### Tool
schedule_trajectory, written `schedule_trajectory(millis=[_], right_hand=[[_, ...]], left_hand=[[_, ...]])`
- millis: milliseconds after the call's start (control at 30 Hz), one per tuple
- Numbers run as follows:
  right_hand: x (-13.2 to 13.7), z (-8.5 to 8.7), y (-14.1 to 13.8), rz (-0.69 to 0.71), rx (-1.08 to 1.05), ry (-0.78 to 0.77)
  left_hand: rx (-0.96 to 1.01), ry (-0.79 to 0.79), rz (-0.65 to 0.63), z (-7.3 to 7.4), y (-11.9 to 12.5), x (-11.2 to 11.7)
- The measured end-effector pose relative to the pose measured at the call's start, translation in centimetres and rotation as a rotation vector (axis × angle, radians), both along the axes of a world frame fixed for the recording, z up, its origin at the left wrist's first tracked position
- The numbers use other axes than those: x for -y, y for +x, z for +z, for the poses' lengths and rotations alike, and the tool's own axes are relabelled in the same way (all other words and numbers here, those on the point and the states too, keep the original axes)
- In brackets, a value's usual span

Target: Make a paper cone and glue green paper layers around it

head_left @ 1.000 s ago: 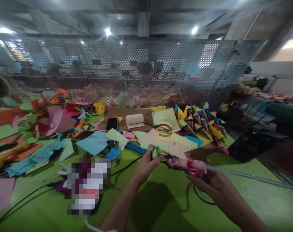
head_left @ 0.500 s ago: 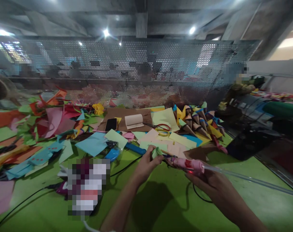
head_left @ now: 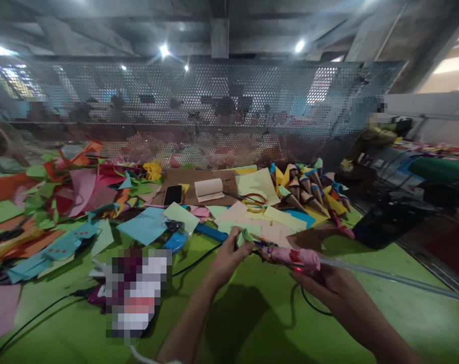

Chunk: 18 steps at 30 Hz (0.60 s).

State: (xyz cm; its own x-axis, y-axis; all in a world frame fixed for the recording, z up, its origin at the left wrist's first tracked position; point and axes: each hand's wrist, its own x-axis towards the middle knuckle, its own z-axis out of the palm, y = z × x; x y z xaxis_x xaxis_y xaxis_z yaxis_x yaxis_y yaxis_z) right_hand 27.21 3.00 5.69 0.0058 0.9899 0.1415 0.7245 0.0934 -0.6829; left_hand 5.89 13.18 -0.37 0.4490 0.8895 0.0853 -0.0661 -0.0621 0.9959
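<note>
Between the thumb and fingers of my left hand [head_left: 229,260] is a rolled piece of light green paper [head_left: 244,236]. My right hand [head_left: 328,283] grips a pink hot glue gun [head_left: 297,257] with a red light glowing near its grip. A long clear glue stick [head_left: 384,277] runs out of its back to the right. The gun's nozzle points left and is close to the green roll; whether they touch I cannot tell. A black cord [head_left: 309,303] hangs below the gun. Behind my hands lie pale paper sheets [head_left: 244,216] and scissors [head_left: 254,199] with red and yellow handles.
Several brown paper cones [head_left: 307,189] stand at the back right, beside a dark box-like object [head_left: 384,222]. A phone [head_left: 173,195] and a paper roll [head_left: 209,189] lie on brown paper. Coloured scraps [head_left: 81,192] heap up at left. A perforated metal screen [head_left: 214,114] borders the green table [head_left: 252,328].
The view has shifted very slightly. Both hands keep nearly the same place, with the glue gun still close to the green paper roll.
</note>
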Motion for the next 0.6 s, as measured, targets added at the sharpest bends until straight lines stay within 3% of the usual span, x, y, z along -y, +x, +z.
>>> schedule_trajectory(millis=[600], right_hand=[[0.20, -0.17, -0.29, 0.024, 0.059, 0.008]], left_hand=[[0.025, -0.002, -0.019, -0.13, 0.08, -0.15]])
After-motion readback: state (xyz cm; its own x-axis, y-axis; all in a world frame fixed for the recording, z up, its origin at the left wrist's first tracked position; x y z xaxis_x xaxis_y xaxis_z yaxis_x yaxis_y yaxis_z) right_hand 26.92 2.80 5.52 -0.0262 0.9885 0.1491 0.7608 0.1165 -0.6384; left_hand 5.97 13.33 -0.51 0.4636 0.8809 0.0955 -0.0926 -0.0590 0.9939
